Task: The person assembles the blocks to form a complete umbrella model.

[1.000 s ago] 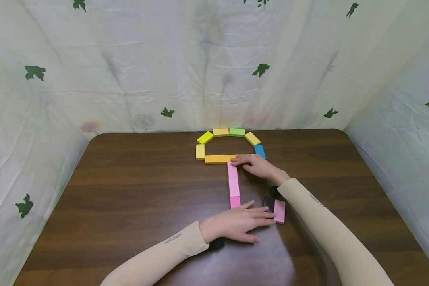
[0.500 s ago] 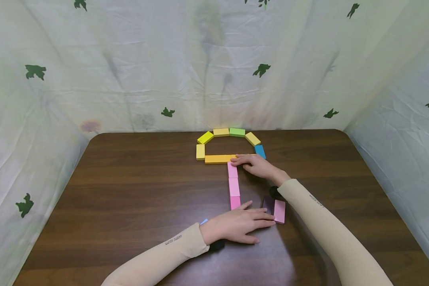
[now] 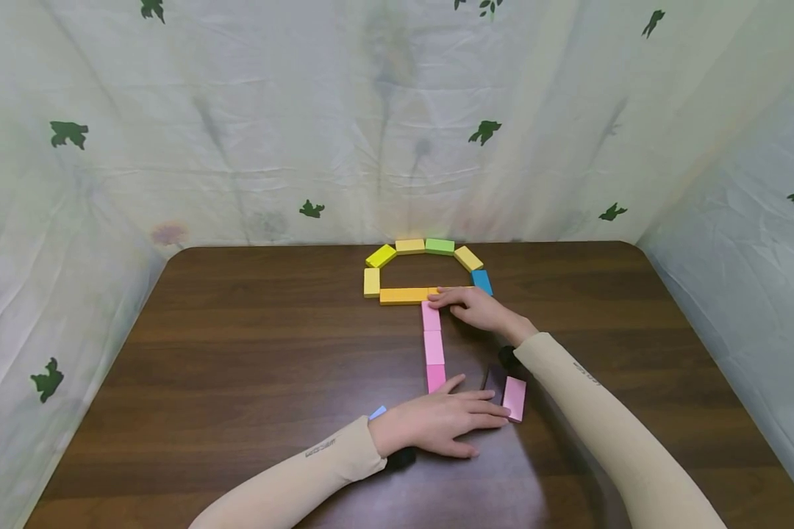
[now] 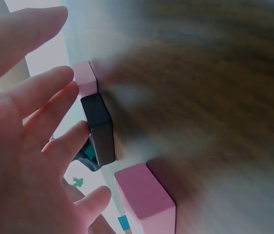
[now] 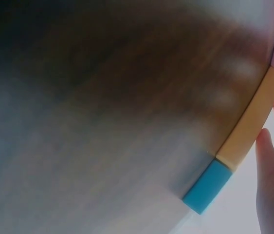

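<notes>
My left hand (image 3: 440, 426) lies palm down with spread fingers. Its fingertips touch the top of a loose pink block (image 3: 514, 397) and a dark block (image 3: 495, 383) side by side. The left wrist view shows fingers against that dark block (image 4: 100, 127), with the end of the pink column (image 4: 145, 191) nearby. Three pink blocks (image 3: 434, 347) form a straight column beside the left thumb. At the column's top, my right hand (image 3: 479, 308) rests extended fingers on the orange row (image 3: 403, 296), partly covering it. In the right wrist view its fingers touch an orange block (image 5: 251, 119).
An arch of yellow, tan and green blocks (image 3: 440, 247) curves behind the row, ending at a blue block (image 3: 481, 281). A light blue block (image 3: 377, 413) peeks out behind my left wrist. The brown table (image 3: 271, 330) meets a white curtain (image 3: 271, 110) at its back edge.
The loose pink block has slid slightly nearer and left under my left fingers. The light blue block has come into view behind the left wrist. My right hand stays put.
</notes>
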`<state>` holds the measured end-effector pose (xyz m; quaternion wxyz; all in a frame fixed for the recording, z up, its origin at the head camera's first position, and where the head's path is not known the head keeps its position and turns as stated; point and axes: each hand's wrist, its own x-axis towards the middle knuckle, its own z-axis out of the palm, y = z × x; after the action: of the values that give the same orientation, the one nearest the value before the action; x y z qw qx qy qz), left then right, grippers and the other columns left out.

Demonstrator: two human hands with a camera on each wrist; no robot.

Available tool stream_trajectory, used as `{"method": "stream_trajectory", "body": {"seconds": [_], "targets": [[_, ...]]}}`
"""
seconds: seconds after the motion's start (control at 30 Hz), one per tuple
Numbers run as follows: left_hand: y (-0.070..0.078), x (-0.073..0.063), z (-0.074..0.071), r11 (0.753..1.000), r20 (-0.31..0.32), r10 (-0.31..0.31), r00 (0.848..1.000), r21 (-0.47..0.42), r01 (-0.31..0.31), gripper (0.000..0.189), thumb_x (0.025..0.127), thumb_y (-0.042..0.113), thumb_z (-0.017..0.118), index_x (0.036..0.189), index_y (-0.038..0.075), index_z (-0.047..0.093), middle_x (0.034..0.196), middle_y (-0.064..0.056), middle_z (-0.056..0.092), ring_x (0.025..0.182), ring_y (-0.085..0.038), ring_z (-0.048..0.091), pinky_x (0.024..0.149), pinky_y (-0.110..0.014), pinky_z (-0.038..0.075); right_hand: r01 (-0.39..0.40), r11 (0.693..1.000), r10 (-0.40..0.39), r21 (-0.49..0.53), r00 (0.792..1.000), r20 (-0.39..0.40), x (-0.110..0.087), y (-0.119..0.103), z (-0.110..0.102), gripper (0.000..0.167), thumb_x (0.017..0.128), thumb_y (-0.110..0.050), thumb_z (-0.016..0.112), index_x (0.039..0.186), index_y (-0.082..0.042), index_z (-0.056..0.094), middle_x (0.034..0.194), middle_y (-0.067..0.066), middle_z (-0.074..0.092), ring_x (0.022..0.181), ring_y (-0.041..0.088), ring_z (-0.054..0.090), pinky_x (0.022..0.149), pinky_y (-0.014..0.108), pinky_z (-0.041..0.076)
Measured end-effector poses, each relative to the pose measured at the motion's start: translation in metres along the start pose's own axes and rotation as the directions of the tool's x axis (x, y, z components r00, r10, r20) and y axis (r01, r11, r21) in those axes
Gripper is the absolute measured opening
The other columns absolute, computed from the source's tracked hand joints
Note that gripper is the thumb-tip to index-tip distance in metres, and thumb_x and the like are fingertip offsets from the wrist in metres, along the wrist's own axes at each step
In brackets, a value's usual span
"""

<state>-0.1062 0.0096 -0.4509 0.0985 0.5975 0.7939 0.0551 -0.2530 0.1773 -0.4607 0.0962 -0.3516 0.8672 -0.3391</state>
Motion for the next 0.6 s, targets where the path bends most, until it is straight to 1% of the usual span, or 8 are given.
{"method": "stream_trajectory", "body": {"seconds": [0.13, 0.3, 0.4, 0.5, 0.6], "targets": [[0.001, -0.0054, -0.0005, 1.0, -0.006, 0.008, 1.0, 0.014, -0.008, 0.056, 0.092, 0.036, 0.061, 0.144, 0.023, 0.046, 0.149, 0.014, 0.037, 0.14, -0.009, 0.025, 0.107, -0.052, 0.022, -0.002, 1.0, 0.002, 0.011, 1.0, -0.004, 0.0, 0.0006, -0.0001, 0.038, 0.091, 0.007, 0.049, 0.123, -0.004, 0.066, 0.129, 0.006, 0.06, 0.131, 0.025, 0.043, 0.105, 0.044, 0.034], [0.0018, -0.0087, -0.0021, 0.999, -0.032, 0.024, 0.999, 0.034, -0.023, 0.053, 0.091, 0.035, 0.062, 0.141, 0.023, 0.05, 0.146, 0.013, 0.041, 0.136, -0.008, 0.032, 0.101, -0.049, 0.025, -0.001, 1.0, 0.001, 0.004, 1.0, -0.002, 0.0006, 0.0024, -0.0003, 0.038, 0.09, 0.007, 0.049, 0.123, -0.005, 0.066, 0.129, 0.006, 0.06, 0.131, 0.024, 0.043, 0.105, 0.043, 0.034], [0.0019, -0.0084, -0.0027, 1.0, -0.037, 0.005, 0.999, 0.028, -0.004, 0.054, 0.091, 0.035, 0.062, 0.142, 0.024, 0.049, 0.148, 0.013, 0.039, 0.137, -0.009, 0.03, 0.102, -0.05, 0.024, -0.009, 1.0, 0.009, 0.002, 1.0, 0.0, 0.0005, 0.0021, -0.0007, 0.039, 0.091, 0.006, 0.049, 0.123, -0.006, 0.066, 0.129, 0.005, 0.06, 0.131, 0.024, 0.043, 0.105, 0.043, 0.034], [0.0017, -0.0071, -0.0024, 1.0, -0.024, -0.018, 1.0, 0.019, 0.019, 0.054, 0.092, 0.036, 0.061, 0.143, 0.024, 0.047, 0.149, 0.013, 0.036, 0.139, -0.01, 0.026, 0.104, -0.053, 0.022, -0.008, 1.0, 0.008, 0.002, 1.0, 0.0, -0.0002, 0.001, -0.001, 0.039, 0.091, 0.007, 0.049, 0.124, -0.005, 0.065, 0.129, 0.006, 0.059, 0.131, 0.025, 0.043, 0.105, 0.044, 0.034], [0.001, -0.0064, -0.002, 1.0, -0.012, -0.026, 1.0, 0.007, 0.026, 0.055, 0.092, 0.036, 0.061, 0.143, 0.025, 0.047, 0.148, 0.014, 0.037, 0.14, -0.009, 0.025, 0.105, -0.053, 0.021, 0.001, 1.0, -0.001, 0.001, 1.0, 0.0, -0.0004, 0.0002, -0.0006, 0.039, 0.091, 0.007, 0.048, 0.124, -0.004, 0.065, 0.13, 0.006, 0.059, 0.131, 0.026, 0.043, 0.105, 0.045, 0.034]]}}
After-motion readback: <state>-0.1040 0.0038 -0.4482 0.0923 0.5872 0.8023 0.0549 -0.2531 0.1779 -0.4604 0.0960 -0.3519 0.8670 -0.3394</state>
